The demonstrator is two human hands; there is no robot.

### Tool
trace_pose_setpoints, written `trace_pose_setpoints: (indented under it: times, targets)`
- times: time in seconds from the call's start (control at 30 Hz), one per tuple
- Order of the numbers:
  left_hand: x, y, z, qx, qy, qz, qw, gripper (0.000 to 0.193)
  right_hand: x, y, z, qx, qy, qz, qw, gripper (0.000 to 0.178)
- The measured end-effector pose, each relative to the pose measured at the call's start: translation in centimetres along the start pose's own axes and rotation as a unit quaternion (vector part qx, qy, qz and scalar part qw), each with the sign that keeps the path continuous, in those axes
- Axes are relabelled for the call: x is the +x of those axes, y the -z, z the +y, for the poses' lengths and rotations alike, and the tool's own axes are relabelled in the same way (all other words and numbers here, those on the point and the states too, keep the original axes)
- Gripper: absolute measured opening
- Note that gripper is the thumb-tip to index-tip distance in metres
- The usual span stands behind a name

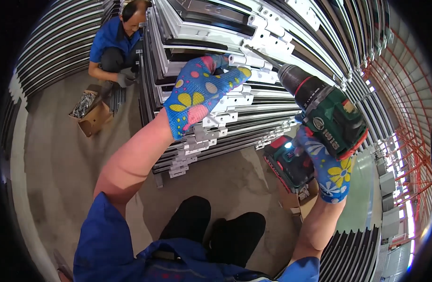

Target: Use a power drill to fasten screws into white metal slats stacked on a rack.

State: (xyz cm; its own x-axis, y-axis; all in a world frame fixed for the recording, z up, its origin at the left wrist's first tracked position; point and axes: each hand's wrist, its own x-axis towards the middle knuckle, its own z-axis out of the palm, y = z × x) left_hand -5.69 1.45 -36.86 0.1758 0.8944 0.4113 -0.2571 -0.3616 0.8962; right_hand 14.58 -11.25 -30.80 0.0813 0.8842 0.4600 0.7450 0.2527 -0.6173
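Observation:
My left hand (197,89), in a blue glove with coloured dots and flowers, pinches a white metal hinge (247,61) against the edge of a stacked frame (191,29). In my right hand (325,164), gloved alike, is a green and black cordless drill (326,110), held by its handle. The drill's long bit (265,56) points up and left, just above the hinge my left hand holds. Whether its tip touches a screw is too small to tell. A second white hinge (271,37) sits on the frame above.
A co-worker (113,44) in blue crouches at the far left beside the stack. Near them, an open cardboard box (94,118) and metal parts (84,104) lie on the floor. Another box (306,199) stands under the drill. Dark profiles (352,249) lie at the lower right.

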Motion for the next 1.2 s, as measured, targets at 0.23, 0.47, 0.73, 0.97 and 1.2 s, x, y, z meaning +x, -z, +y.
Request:
trace_pose_setpoints:
  times: [0.23, 0.47, 0.73, 0.97, 1.2]
  targets:
    - [0.2, 0.2, -1.4, -0.058, -0.031, -0.008, 0.998, 0.041, -0.1, 0.1, -0.8, -0.059, -0.003, 0.012, 0.998, 0.017]
    - [0.4, 0.0, -1.8, -0.121, -0.049, -0.004, 0.991, 0.038, -0.4, -0.3, -0.6, -0.025, -0.033, 0.016, 0.999, 0.018]
    - [0.8, 0.0, -1.8, -0.018, -0.053, 0.015, 0.998, 0.043, -0.5, -0.6, 0.1, -0.007, 0.023, 0.001, 1.000, 0.020]
    - [1.1, 0.0, -2.2, 0.005, -0.054, 0.025, 0.998, 0.050, 0.0, -0.8, 1.5, -0.002, 0.067, 0.007, 0.998, 0.020]
    - [0.9, 0.2, -1.8, 0.033, -0.034, 0.013, 0.999, 0.052, -0.2, -0.9, 0.7, -0.003, 0.013, -0.008, 1.000, 0.019]
